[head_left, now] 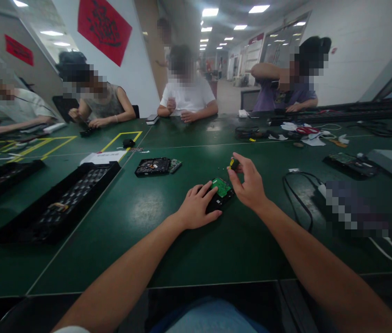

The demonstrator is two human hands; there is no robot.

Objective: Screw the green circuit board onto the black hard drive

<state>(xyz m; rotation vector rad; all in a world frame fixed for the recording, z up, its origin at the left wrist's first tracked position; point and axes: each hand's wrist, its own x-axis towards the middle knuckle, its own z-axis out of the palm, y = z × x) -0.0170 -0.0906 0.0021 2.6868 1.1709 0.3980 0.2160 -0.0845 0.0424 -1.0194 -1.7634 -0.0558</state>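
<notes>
A black hard drive (pixel 219 202) lies on the green table with its green circuit board (pixel 221 187) facing up. My left hand (pixel 198 206) rests on the drive's left side, fingers spread over its edge and board. In my right hand (pixel 248 181) a small screwdriver with a black and yellow handle (pixel 233 163) is held upright between thumb and fingers. Its shaft points down toward the board's right edge; whether the tip touches a screw is too small to tell. Tiny bits, perhaps screws, lie just beyond the drive.
An opened hard drive (pixel 152 167) sits left of centre, a loose circuit board (pixel 175 165) beside it. Farther left stands a long black tray (pixel 67 203) of small metal parts. A cable (pixel 295 172) and another drive (pixel 350 165) lie right. Several people sit across the table.
</notes>
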